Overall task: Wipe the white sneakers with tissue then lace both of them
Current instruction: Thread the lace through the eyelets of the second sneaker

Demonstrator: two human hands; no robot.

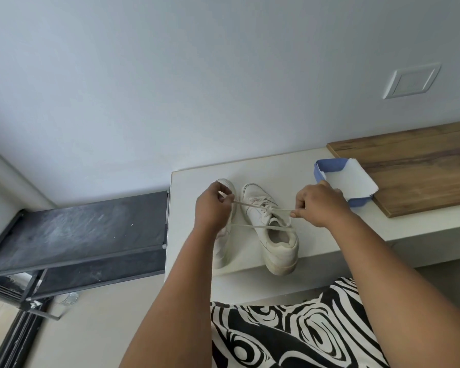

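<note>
Head view. We see two white sneakers on a pale ledge (197,264), toes pointing toward 12 o'clock, heels at the near edge. The right sneaker (270,229) sits in plain sight, its heel slightly over the ledge edge. The left sneaker (223,235) lies just beside it toward 9 o'clock, largely hidden behind the left forearm.

The left hand (213,205) is closed, pinching one end of a cream lace (252,226) above the left sneaker's toe. The right hand (316,205), at 3 o'clock from the right sneaker, is also closed, thumb and forefinger nipping the other end of the lace. The strands run taut between the two hands, crossing above the right sneaker's tongue. We cannot tell which eyelets they pass through.

At 2 o'clock from the right hand a blue tissue box (329,171) rests on the ledge, a white sheet (356,179) folded out of it, touching a wooden board (414,168). At 9 o'clock, lower down, stands a dark metal rack (85,232). A black-and-white patterned garment (290,330) fills 6 o'clock.
</note>
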